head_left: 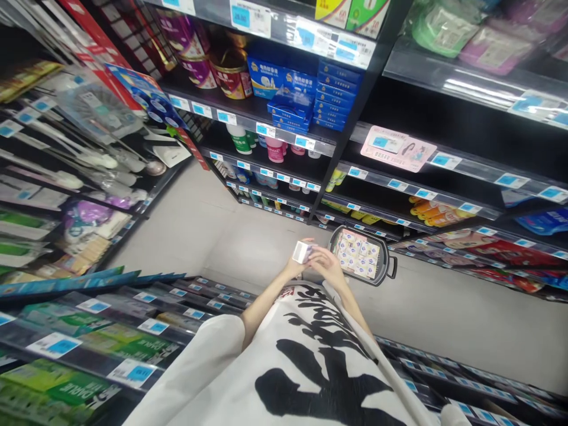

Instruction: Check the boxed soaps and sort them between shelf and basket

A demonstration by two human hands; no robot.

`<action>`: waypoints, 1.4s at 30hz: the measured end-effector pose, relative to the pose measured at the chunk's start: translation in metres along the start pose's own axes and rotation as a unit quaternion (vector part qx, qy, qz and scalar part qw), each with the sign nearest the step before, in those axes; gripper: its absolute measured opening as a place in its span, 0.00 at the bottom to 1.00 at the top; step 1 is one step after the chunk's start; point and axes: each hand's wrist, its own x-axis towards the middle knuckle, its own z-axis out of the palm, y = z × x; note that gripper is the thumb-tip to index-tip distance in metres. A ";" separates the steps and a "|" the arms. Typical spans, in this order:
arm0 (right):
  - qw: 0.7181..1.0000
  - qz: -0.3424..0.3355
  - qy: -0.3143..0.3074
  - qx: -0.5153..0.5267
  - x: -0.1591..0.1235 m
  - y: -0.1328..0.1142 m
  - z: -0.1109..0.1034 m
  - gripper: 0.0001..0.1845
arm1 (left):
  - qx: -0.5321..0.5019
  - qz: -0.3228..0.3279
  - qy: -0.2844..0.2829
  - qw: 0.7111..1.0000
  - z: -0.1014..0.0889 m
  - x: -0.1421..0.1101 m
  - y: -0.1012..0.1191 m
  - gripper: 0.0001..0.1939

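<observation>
Evidently, in the head view, a small white box (302, 252) is being pinched by the left grip (294, 265), well above the floor (252, 228). At its right edge the right grip (327, 264) is held, fingers bent; whether the box is pinched by it too cannot be told. Just right of the right grip, a black basket (384, 251) is seen, already largely filled with pale packs (358, 254) laid in rows, so much of the loading may be judged done. The held box has not been put down; how many are left cannot be told. Ahead of both grips, blue cartons (290, 86) are shelved.
</observation>
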 end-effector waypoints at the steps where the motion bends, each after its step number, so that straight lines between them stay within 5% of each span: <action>1: 0.999 0.001 -0.030 0.012 -0.001 0.000 0.001 0.26 | -0.090 -0.039 -0.004 0.995 0.000 -0.003 0.002 0.41; 4: 0.996 0.022 -0.076 0.027 -0.005 0.005 0.000 0.19 | -0.288 -0.137 0.007 0.948 0.002 -0.011 0.013 0.41; 7: 0.997 0.043 -0.065 0.015 -0.008 0.016 -0.005 0.17 | -0.363 -0.146 0.033 0.920 0.002 -0.011 0.022 0.44; 17: 0.998 0.058 -0.020 -0.005 -0.014 0.023 -0.010 0.19 | -0.378 -0.140 0.043 0.914 0.001 -0.007 0.025 0.43; 21: 0.998 0.060 -0.020 -0.003 -0.011 0.022 -0.010 0.21 | -0.291 -0.147 0.037 0.945 0.003 -0.007 0.019 0.38; 25: 0.998 0.060 0.026 0.001 -0.007 0.030 -0.007 0.27 | -0.055 -0.178 0.096 0.978 0.003 -0.001 0.007 0.33; 31: 0.985 0.123 0.119 0.002 -0.002 0.048 -0.013 0.33 | 0.349 -0.104 0.075 0.928 -0.012 -0.005 -0.006 0.35; 42: 0.978 0.132 0.158 -0.024 -0.005 0.058 -0.017 0.29 | 0.328 -0.037 -0.010 0.944 -0.015 -0.009 -0.021 0.35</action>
